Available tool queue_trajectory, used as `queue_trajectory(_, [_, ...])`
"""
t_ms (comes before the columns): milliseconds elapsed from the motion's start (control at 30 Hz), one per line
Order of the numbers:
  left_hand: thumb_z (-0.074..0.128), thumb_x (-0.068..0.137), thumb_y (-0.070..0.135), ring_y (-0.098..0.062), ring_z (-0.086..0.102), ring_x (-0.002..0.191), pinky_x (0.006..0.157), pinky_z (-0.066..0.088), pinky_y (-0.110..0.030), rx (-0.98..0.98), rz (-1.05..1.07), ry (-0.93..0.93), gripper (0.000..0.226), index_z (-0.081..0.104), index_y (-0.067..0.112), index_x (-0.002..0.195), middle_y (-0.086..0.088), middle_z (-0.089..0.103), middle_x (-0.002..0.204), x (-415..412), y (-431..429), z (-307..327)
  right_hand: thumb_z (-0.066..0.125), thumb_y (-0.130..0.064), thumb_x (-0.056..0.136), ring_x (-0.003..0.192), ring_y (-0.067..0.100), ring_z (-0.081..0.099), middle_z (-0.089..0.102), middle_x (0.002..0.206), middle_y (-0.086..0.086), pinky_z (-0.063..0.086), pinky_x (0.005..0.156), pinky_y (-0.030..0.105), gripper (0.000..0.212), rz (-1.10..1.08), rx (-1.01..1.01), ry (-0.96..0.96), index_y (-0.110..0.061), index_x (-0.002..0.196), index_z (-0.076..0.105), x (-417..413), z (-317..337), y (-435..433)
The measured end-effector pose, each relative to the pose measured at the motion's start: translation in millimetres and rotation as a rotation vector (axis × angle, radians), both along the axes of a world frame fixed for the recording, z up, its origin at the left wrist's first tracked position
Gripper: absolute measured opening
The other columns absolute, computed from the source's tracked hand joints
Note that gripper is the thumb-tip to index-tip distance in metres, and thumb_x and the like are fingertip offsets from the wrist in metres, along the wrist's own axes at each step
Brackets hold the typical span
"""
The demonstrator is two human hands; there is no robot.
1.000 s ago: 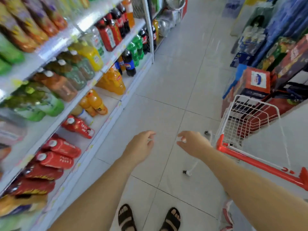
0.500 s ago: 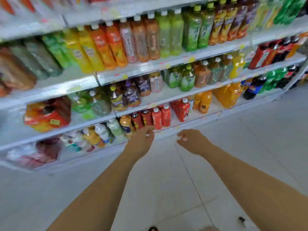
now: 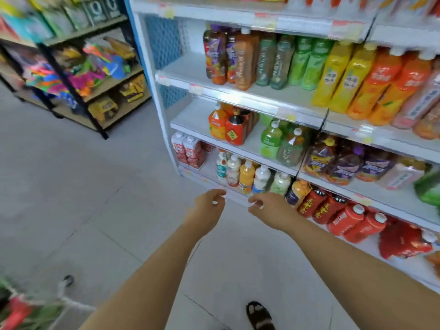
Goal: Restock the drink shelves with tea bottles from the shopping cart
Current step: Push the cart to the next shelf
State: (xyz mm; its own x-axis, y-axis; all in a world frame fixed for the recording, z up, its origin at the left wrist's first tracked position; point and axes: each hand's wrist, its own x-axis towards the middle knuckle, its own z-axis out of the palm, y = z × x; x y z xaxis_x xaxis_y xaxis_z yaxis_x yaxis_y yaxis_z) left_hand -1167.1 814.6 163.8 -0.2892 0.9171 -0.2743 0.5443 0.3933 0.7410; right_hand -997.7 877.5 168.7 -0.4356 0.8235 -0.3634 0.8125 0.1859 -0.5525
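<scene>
The white drink shelves [image 3: 259,97] fill the right half of the head view, stocked with rows of tea and juice bottles [image 3: 309,65]. Red tea bottles [image 3: 345,219] lie on the bottom shelf at the right. My left hand [image 3: 208,208] and my right hand [image 3: 269,207] hang side by side in front of the bottom shelf, fingers loosely curled, holding nothing. A corner of the shopping cart [image 3: 28,306] shows at the bottom left, blurred, with green and red items inside.
A dark-framed wooden rack [image 3: 95,67] with colourful toys and boxes stands at the back left. Grey floor tiles [image 3: 83,198] stretch between it and the drink shelves. My sandalled foot [image 3: 259,315] is near the bottom edge.
The view has swung left along the shelves to their left end. The cart has gone from the right side to the bottom left corner. Both hands stay empty and close together.
</scene>
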Motion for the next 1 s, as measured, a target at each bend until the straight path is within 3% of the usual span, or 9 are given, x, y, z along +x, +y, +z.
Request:
queue_trajectory(267, [0.043, 0.098, 0.025, -0.012, 0.057, 0.088, 0.062, 0.046, -0.022, -0.049, 0.481, -0.058, 0.030, 0.055, 0.027, 0.125, 0.007, 0.060, 0.112, -71, -82, -22, 0.058, -0.026, 0.087, 0.104, 0.020, 0.059, 0.065, 0.115, 0.003, 0.042, 0.079, 0.023, 0.030, 0.464, -0.069, -0.069, -0.018, 0.115, 0.065, -128, -33, -1])
queue_trajectory(433, [0.045, 0.097, 0.023, -0.011, 0.058, 0.092, 0.062, 0.044, -0.023, -0.062, 0.755, -0.081, 0.029, 0.055, 0.025, 0.125, 0.006, 0.061, 0.117, -130, -149, -39, 0.061, -0.026, 0.086, 0.110, 0.019, 0.059, 0.067, 0.113, 0.003, 0.042, 0.089, 0.023, 0.034, 0.706, -0.089, -0.057, -0.016, 0.118, 0.065, -223, -40, -49])
queue_trajectory(600, [0.045, 0.097, 0.026, -0.011, 0.061, 0.092, 0.061, 0.045, -0.018, -0.082, 0.904, -0.094, 0.030, 0.056, 0.026, 0.124, 0.004, 0.063, 0.116, -198, -213, -47, 0.060, -0.024, 0.088, 0.109, 0.015, 0.059, 0.066, 0.116, 0.002, 0.041, 0.090, 0.021, 0.032, 0.852, -0.109, -0.037, -0.017, 0.118, 0.063, -321, -45, -103])
queue_trajectory(733, [0.048, 0.095, 0.019, -0.012, 0.060, 0.087, 0.058, 0.040, -0.012, -0.082, 0.991, 0.003, 0.029, 0.059, 0.023, 0.121, 0.000, 0.067, 0.110, -264, -270, -37, 0.060, -0.020, 0.089, 0.107, 0.015, 0.060, 0.066, 0.116, 0.004, 0.035, 0.078, 0.013, 0.031, 0.968, -0.119, 0.018, -0.012, 0.119, 0.063, -407, -36, -157])
queue_trajectory(800, [0.048, 0.095, 0.019, -0.011, 0.061, 0.089, 0.056, 0.040, -0.014, -0.088, 1.043, 0.031, 0.029, 0.059, 0.022, 0.122, 0.000, 0.067, 0.109, -297, -302, -31, 0.060, -0.020, 0.089, 0.106, 0.016, 0.060, 0.067, 0.115, 0.004, 0.038, 0.082, 0.015, 0.030, 1.024, -0.125, 0.049, -0.012, 0.117, 0.064, -446, -33, -185])
queue_trajectory(900, [0.045, 0.097, 0.019, -0.014, 0.061, 0.099, 0.067, 0.041, -0.019, -0.105, 1.131, 0.046, 0.030, 0.057, 0.020, 0.125, -0.001, 0.064, 0.115, -334, -341, -29, 0.059, -0.024, 0.089, 0.106, 0.016, 0.059, 0.066, 0.115, 0.001, 0.043, 0.091, 0.023, 0.030, 1.126, -0.148, 0.042, -0.017, 0.117, 0.063, -491, -37, -220])
queue_trajectory(1000, [0.044, 0.097, 0.021, -0.016, 0.061, 0.103, 0.079, 0.045, -0.022, -0.167, 1.223, 0.042, 0.033, 0.055, 0.021, 0.128, -0.002, 0.063, 0.119, -359, -373, -43, 0.058, -0.027, 0.089, 0.105, 0.015, 0.059, 0.065, 0.115, -0.001, 0.045, 0.089, 0.024, 0.031, 1.237, -0.188, -0.031, -0.020, 0.118, 0.062, -528, -52, -244])
